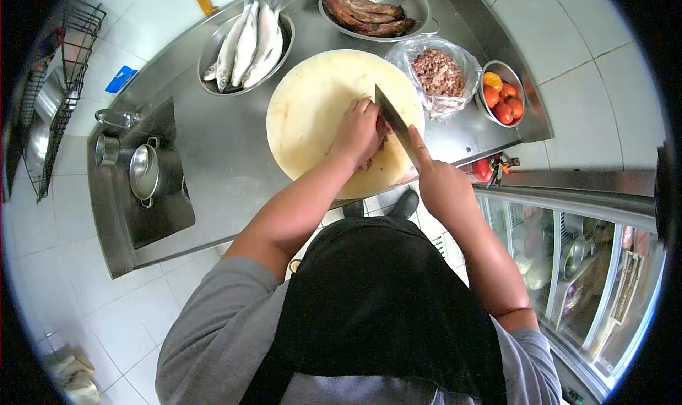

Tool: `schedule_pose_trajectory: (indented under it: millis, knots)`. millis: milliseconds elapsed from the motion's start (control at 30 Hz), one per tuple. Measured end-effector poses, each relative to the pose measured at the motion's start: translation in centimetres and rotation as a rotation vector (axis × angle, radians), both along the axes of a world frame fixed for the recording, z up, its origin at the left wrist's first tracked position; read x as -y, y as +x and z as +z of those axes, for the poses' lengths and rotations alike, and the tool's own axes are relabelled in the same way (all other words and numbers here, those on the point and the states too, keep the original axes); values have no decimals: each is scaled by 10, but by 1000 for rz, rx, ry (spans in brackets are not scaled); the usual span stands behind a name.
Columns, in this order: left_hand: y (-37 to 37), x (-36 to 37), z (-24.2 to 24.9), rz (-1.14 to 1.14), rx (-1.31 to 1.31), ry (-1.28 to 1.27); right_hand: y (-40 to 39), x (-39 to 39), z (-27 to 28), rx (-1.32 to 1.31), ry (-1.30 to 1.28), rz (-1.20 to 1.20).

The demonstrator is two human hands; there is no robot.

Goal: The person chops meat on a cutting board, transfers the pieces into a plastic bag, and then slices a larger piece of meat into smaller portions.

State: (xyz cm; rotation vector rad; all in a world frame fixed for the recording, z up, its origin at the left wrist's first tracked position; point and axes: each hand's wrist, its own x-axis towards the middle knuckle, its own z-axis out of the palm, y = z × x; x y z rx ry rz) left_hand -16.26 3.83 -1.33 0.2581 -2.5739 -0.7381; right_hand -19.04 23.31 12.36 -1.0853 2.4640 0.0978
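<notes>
My right hand (442,186) is closed around the handle of a large kitchen knife (396,123), its forefinger stretched along the blade. The blade points away from me over a round, pale cutting board (305,114). On the board, my left hand (359,129) is curled close beside the blade, its fingers bent down on a piece of dark reddish meat (383,144) that they mostly hide. Small brown scraps lie by the left hand. Beyond the board's right edge, a clear plastic bag (465,57) holds chopped brown meat (438,73).
Behind the board stand a bowl of whole fish (245,46) and a colander (415,4) with dark meat strips (369,16). Tomatoes fill a metal bowl (521,85) at right. A sink (160,224) with pots is at left, a glass-door fridge (568,263) at lower right.
</notes>
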Motion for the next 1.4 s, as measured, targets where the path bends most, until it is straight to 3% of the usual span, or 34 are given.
schedule_pose_trajectory:
  millis: [100,167,233,300,533,667,800,1033,1200,1400]
  knots:
    - [6,-4,1,16,-39,49,10,-4,-7,51,71,-44]
    - [2,-3,8,33,35,29,6,-5,-42,33,-49,-58]
    - [3,1,12,5,31,22,5,0,-38,36,-41,-86]
    - [7,5,17,2,1,188,1,-2,-36,45,-31,-78]
    - [15,6,11,15,36,-130,7,-1,-10,-62,-58,35]
    - [16,6,22,-16,130,27,14,3,7,-9,-3,20]
    - [14,4,16,-4,121,-4,10,10,-38,-76,-33,43]
    - [14,4,7,11,-9,-42,19,-16,-29,18,57,-10]
    - [11,8,1,7,28,-47,18,-9,-3,-57,5,25]
    - [11,6,6,9,35,-16,11,2,-44,18,-158,-57]
